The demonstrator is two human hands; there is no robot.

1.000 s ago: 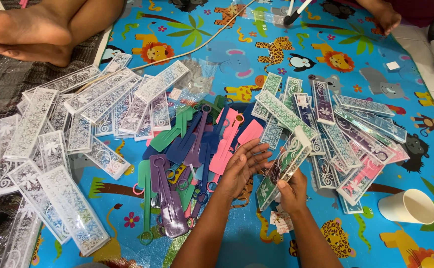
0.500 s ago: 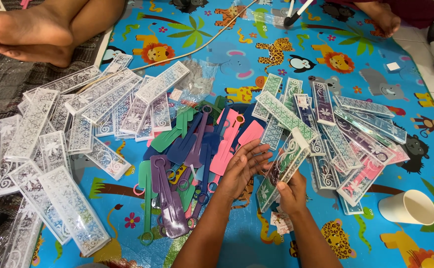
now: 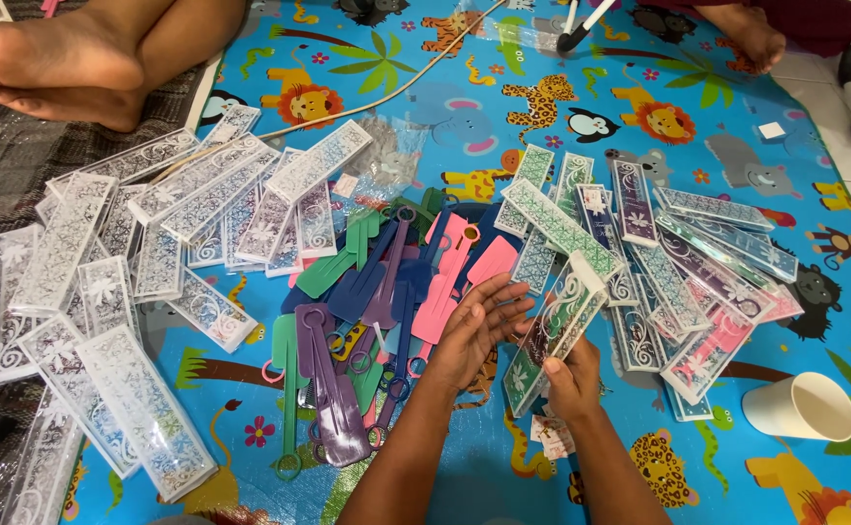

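Empty patterned clear cases [image 3: 114, 282] heaped at 9 o'clock. Plastic paddle tools [image 3: 387, 301], green, purple, blue, pink, piled at centre. Left hand [image 3: 472, 329] over pile's right edge, fingers spread loose, grasping nothing. Right hand [image 3: 573, 377] at 5 o'clock, fingers clenched round tilted green-patterned case [image 3: 554, 332]. Filled cases [image 3: 669, 253] fan at 2 o'clock. Paper cup [image 3: 801, 406] at 4 o'clock.

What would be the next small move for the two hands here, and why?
Probably the left hand reaches into the heap of coloured plastic tools beside it for one piece. The right hand holds a green patterned clear box tilted upright, the left hand is open and holds nothing, and filled boxes lie to the right, empty ones to the left.
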